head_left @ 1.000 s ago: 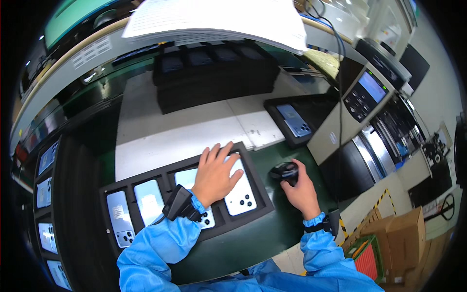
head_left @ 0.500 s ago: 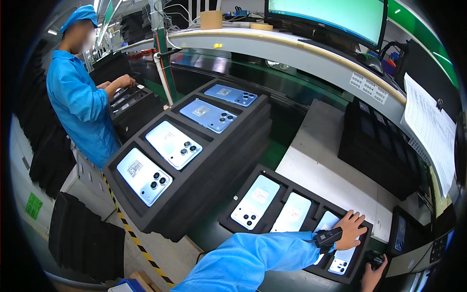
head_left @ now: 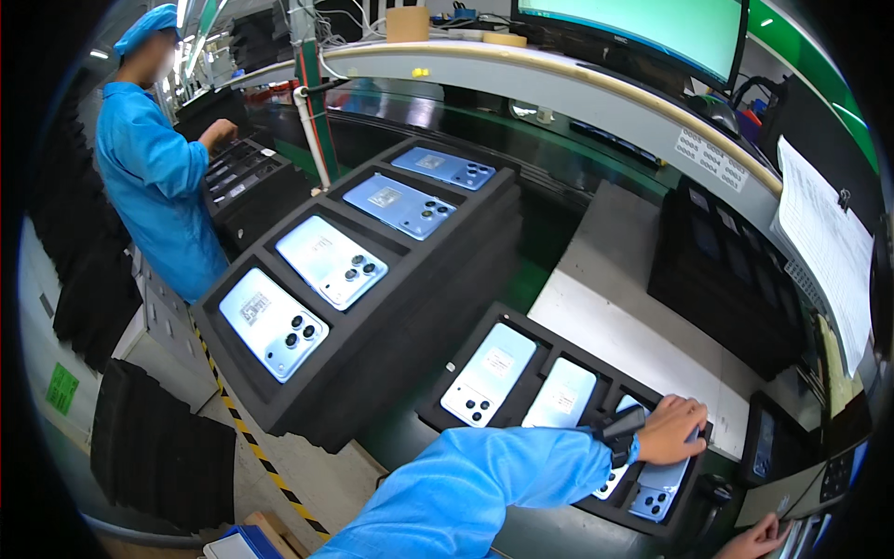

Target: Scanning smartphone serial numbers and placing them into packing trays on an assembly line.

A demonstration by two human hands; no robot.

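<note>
Well to the left of the left hand (head_left: 670, 430) we log a tall stack of black foam trays (head_left: 428, 289); blue phones (head_left: 331, 261) lie in its top pockets, the walls between probably guarding against scuffs.

Under the left hand, on the dark green table (head_left: 535, 533), we find a single foam tray (head_left: 431, 402) with four pale phones in a row, backs up, perhaps to leave the labels readable. Right of that hand, another black tray (head_left: 778, 421) carries one phone on its own, seemingly to avoid mixing.

The rightmost phone (head_left: 656, 489) lies directly beneath the left hand, at the tray's right end. The fingers curl over its upper end, away from the lenses, likely sparing them. Pinching or merely resting, we cannot make out.

The right hand (head_left: 756, 538), cut by the lower edge, has bent fingers; its grip we cannot judge. Between both hands: a black handheld device (head_left: 715, 488).
</note>
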